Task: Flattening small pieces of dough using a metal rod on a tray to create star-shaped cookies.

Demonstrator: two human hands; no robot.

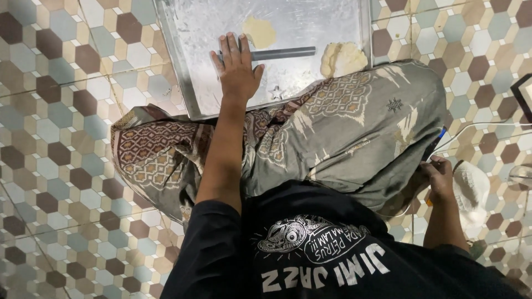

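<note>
My left hand (237, 69) lies flat with fingers spread on a shiny metal tray (183, 72) on the floor in front of my crossed legs. Its fingertips rest on the near end of a grey metal rod (285, 53) lying across the tray. A flattened pale dough piece (259, 32) sits just beyond the rod, and a thicker dough lump (342, 58) sits at the tray's right edge. A small star-shaped cutter (275, 92) lies right of my wrist. My right hand (440, 177) is curled beside my right thigh, and what it holds is unclear.
I sit on a hexagon-tiled floor (66, 166) in a patterned sarong (354, 133). A white cloth (471, 191) lies by my right hand. A blue object (441, 134) with a thin white cable (482, 128) pokes out beside my knee. A dark frame (523, 94) is at the right edge.
</note>
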